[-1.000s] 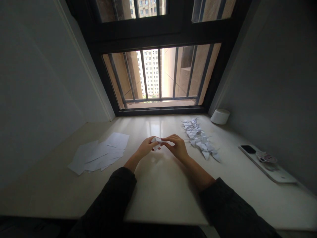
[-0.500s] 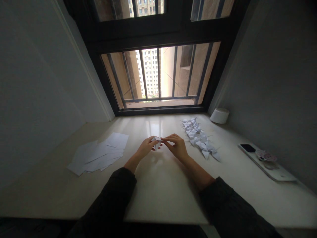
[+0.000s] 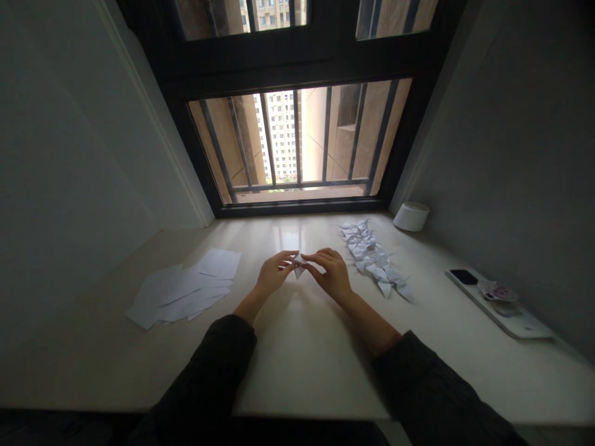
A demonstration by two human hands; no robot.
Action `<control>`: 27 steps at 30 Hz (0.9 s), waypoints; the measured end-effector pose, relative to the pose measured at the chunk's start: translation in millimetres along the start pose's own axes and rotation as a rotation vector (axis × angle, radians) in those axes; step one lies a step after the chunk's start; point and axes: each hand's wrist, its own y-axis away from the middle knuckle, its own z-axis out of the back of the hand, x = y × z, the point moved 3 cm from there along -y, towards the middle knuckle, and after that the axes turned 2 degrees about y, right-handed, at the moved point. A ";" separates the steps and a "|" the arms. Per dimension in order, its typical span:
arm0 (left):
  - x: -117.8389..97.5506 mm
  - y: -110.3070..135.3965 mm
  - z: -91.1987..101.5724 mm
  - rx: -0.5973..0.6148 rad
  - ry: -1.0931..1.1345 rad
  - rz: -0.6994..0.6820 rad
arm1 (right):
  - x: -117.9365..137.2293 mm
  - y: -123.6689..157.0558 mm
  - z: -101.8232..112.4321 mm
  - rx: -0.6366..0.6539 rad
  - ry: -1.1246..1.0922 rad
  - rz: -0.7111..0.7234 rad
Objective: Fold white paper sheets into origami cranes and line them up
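Between my two hands is a small piece of folded white paper (image 3: 299, 267), its pointed tip turned down toward me. My left hand (image 3: 274, 271) pinches its left side with thumb and fingers. On the right side, my right hand (image 3: 332, 272) grips it between thumb and forefinger. Fingertips cover part of the folds. To the right of my right hand lies a row of several folded paper cranes (image 3: 369, 254). A fanned stack of white paper sheets (image 3: 193, 288) lies to the left of my left hand.
A white phone (image 3: 504, 310) with a round grip on its back lies at the right. Near the window corner stands a white cylindrical object (image 3: 411, 217). A dark-framed barred window (image 3: 297, 210) closes off the far side of the pale sill (image 3: 297, 359).
The folded paper has been turned, so a point now faces down instead of a broad flat face. My left fingers have shifted up to its upper left side.
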 end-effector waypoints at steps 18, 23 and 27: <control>1.3 1.5 -8.4 -0.030 0.419 0.165 | -8.2 2.7 -12.2 -0.041 -0.465 -0.327; 3.9 2.3 -12.8 -0.055 0.393 0.143 | -10.0 5.8 -13.8 -0.064 -0.427 -0.392; 2.4 2.0 -14.1 -0.033 0.372 0.093 | -9.7 5.1 -13.6 -0.070 -0.431 -0.375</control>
